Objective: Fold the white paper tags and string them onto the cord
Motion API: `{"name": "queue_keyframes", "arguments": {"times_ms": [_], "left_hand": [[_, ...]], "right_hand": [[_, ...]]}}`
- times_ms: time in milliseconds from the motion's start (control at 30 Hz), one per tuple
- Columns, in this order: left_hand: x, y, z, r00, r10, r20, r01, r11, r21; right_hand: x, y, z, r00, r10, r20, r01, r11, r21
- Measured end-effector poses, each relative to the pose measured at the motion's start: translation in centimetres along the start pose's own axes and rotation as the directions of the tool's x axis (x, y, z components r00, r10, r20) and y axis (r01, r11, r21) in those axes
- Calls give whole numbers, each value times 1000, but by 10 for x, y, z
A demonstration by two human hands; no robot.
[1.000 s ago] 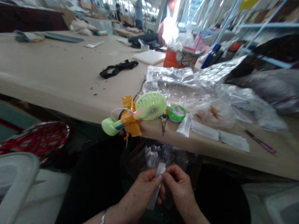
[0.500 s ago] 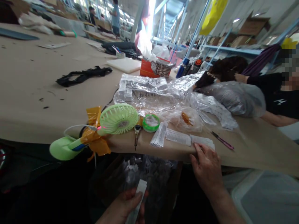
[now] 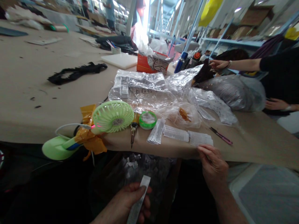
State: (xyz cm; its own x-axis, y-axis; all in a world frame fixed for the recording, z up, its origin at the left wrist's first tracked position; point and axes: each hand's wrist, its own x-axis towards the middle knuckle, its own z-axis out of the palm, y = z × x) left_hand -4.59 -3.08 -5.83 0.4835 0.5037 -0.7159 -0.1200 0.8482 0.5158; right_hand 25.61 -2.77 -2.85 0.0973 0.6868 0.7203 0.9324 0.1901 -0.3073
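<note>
My left hand [image 3: 132,202] is low in front of me, closed on a narrow white paper strip [image 3: 139,203] that points up. My right hand [image 3: 213,165] is at the table's front edge, its fingers curled against the edge just below a printed paper label [image 3: 200,138]. Whether it grips anything I cannot tell. Two more stacks of labels [image 3: 175,133] lie to the left of it. A clear bag of small white labels [image 3: 140,165] hangs below the table edge between my hands.
A green hand fan [image 3: 112,116] taped with yellow tape sits at the table edge, beside a green tape roll [image 3: 147,120] and a dark tool [image 3: 133,132]. Clear plastic bags [image 3: 144,88] and thread snips [image 3: 220,136] lie behind. Another person's hands [image 3: 218,64] work at the right.
My right hand left the strip and went up to the table edge by the labels, then drew back slightly. The left hand keeps the strip. The view swung right.
</note>
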Motion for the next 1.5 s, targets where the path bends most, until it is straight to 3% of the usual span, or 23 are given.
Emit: {"name": "queue_keyframes", "arguments": {"times_ms": [167,233,300,400,533,700,933,1067,1133,1200,1233,1267,1333,1400,1500], "left_hand": [[-7,16,16,999,-33,21,34,999,-10],[-11,24,23,997,-44,62,46,999,-21],[-13,30,29,993,-32,112,41,996,-77],[-13,34,31,987,42,156,-7,975,-221],[-13,31,25,994,75,80,-44,941,-336],[-12,25,17,997,65,48,-42,927,-372],[-12,20,15,979,108,176,-32,921,-388],[-14,20,15,989,110,100,-66,928,-368],[-16,22,14,989,106,101,-69,945,-319],[-20,24,12,982,93,164,-53,971,-234],[-21,24,11,977,81,198,-42,980,-193],[-23,25,11,972,67,226,-31,987,-159],[-26,24,10,965,55,256,-23,992,-126],[-29,23,9,957,45,287,-13,994,-113],[-32,20,9,939,37,341,-2,995,-102]], "right_hand": [[-4,-34,-4,987,19,-158,3,990,141],[-9,-62,-1,995,-39,-92,60,969,240],[-18,-90,5,986,-155,62,124,928,351],[-36,-121,20,916,-354,189,236,856,460],[-52,-133,36,842,-469,267,304,821,483],[-51,-134,38,815,-491,309,303,815,494],[-49,-139,39,797,-498,343,284,809,514],[-52,-142,36,826,-453,336,214,802,558],[-54,-140,34,893,-317,320,73,804,590],[-55,-136,32,934,-53,353,-181,782,596],[-55,-134,33,909,92,407,-337,736,587],[-54,-131,34,851,212,481,-488,659,573],[-51,-126,38,689,323,649,-714,457,531],[-47,-124,42,565,294,771,-822,274,499],[-42,-128,44,457,184,870,-889,67,453]]}}
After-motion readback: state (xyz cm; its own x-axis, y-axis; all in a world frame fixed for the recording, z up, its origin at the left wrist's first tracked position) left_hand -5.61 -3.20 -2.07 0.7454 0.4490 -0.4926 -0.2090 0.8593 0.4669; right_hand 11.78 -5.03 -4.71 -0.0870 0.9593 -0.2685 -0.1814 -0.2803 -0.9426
